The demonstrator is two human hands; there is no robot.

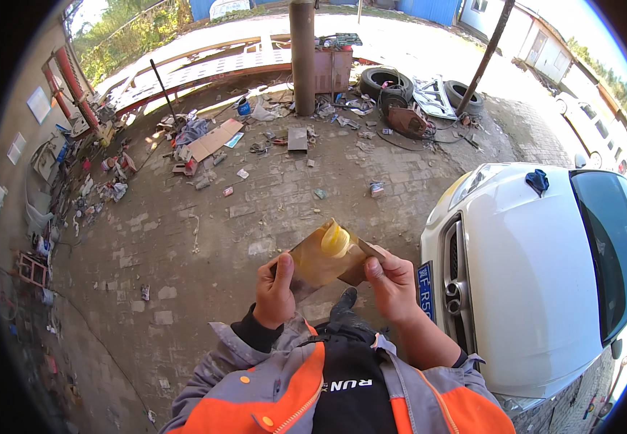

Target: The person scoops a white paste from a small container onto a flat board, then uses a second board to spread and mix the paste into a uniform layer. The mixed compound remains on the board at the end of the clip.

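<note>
Out in front of my waist, my left hand [275, 290] pinches a flat, thin plate [308, 271] by its left edge, thumb on top. A mound of pale yellow paste [335, 241], like body filler, sits near the plate's far corner, streaked with deeper yellow. Thinner yellow smears cover the surface below it. My right hand [392, 282] grips a second thin, flat blade [358, 268], apparently a spreader, which meets or overlaps the plate's right side. Whether the two touch along the whole edge is hard to see.
Close on my right stands a white car [530, 260], with a yellow patch [457, 190] at its front corner and a dark blue cloth [537, 182] on the hood. Ahead are a post [302, 59], tires [386, 81] and flattened cardboard [216, 140]. Scattered debris lies on the paving [183, 260].
</note>
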